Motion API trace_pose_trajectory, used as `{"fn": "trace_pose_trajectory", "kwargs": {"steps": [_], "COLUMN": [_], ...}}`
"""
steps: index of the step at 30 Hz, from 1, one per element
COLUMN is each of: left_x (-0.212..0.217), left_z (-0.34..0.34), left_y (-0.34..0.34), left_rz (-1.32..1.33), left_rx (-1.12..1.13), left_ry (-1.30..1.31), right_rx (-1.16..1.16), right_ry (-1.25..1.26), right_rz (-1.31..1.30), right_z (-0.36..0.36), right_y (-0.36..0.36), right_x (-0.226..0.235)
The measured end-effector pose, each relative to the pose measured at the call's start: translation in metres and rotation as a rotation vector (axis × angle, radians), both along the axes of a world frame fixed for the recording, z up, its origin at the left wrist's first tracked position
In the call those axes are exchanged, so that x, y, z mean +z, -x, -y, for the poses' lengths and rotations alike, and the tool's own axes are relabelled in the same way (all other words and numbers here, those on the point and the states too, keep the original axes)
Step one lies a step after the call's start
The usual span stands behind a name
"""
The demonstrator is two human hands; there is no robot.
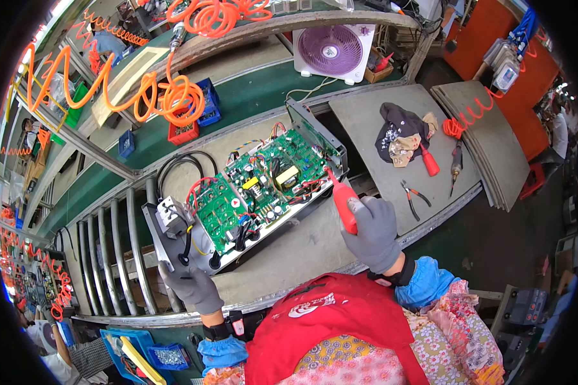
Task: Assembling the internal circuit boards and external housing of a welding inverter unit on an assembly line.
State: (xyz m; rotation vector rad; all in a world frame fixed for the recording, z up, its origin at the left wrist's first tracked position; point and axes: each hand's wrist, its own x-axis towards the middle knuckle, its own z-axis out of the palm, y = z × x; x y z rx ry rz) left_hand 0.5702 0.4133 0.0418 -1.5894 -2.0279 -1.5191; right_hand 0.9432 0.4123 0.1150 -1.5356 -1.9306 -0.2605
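My right hand (374, 234), in a grey glove, is closed around a red squeeze bottle (344, 204) with a narrow nozzle. The nozzle tip reaches the right end of a green circuit board (282, 168), beside some red wires. The board sits in an open metal chassis (162, 234) and carries yellow-topped transformers, capacitors and wiring. My left hand (196, 290), also gloved, grips the near left corner of the chassis, its fingertips partly hidden. A grey-white block (172, 215) stands inside the chassis's left end.
Right of the chassis, a grey board (398, 154) bears a dark cloth (401, 125), a second red bottle (429, 162), pliers (412, 199) and an air screwdriver (456, 165). Metal rollers (112, 256) lie left. Orange coiled hoses (180, 99) hang above; a purple fan (331, 52) stands beyond.
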Motion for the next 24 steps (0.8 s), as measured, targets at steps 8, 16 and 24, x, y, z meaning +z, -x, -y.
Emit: {"fn": "trace_pose_trajectory", "kwargs": {"steps": [8, 16, 24], "left_x": [0.010, 0.007, 0.010], "left_z": [-0.005, -0.008, -0.006], "left_y": [-0.009, -0.006, -0.005], "left_rz": [0.000, -0.088, -0.121], "left_rx": [0.008, 0.051, 0.061], "left_ry": [0.009, -0.067, -0.047], "right_rx": [0.064, -0.274, -0.213], "right_ry": [-0.180, -0.008, 0.077], "right_rz": [0.017, -1.096, -0.482], "right_z": [0.001, 0.025, 0.032], "right_y": [-0.021, -0.022, -0.034], "right_x": [-0.032, -0.035, -0.078]}}
